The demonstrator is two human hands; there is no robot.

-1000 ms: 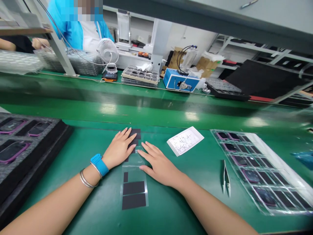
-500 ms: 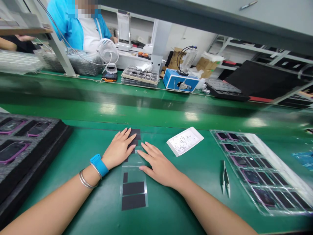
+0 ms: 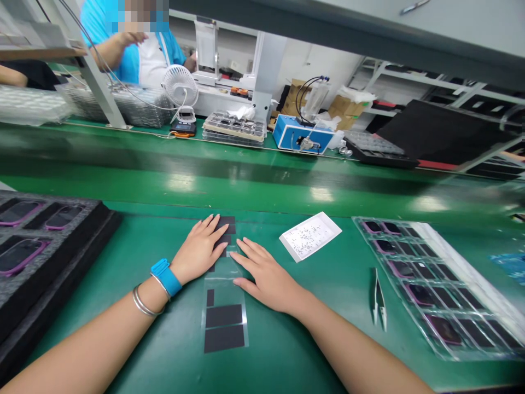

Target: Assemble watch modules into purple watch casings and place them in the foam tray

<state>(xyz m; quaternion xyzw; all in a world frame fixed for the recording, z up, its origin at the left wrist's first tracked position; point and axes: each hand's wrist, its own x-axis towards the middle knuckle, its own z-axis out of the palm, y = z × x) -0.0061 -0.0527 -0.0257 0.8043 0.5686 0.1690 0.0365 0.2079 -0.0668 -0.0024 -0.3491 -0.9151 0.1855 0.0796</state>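
Observation:
A clear film strip (image 3: 225, 306) carrying black rectangular pads lies lengthwise on the green bench. My left hand (image 3: 199, 249) rests flat on its far end, fingers stretched over a black pad (image 3: 228, 221). My right hand (image 3: 266, 275) lies flat beside it, fingers spread, thumb touching the strip's bare middle. Neither hand holds anything. Two black pads and a small one show on the near end of the strip. A blue watch and metal bangles sit on my left wrist.
White tweezers (image 3: 379, 298) lie right of my right arm. A clear tray (image 3: 471, 273) of dark parts sits at right, a black foam tray (image 3: 61, 241) of purple-rimmed parts at left, a white card (image 3: 310, 236) ahead. Across the conveyor a person in blue stands by a fan (image 3: 179, 87).
My hands have stayed in place on the strip. The person in blue across the conveyor has raised an arm.

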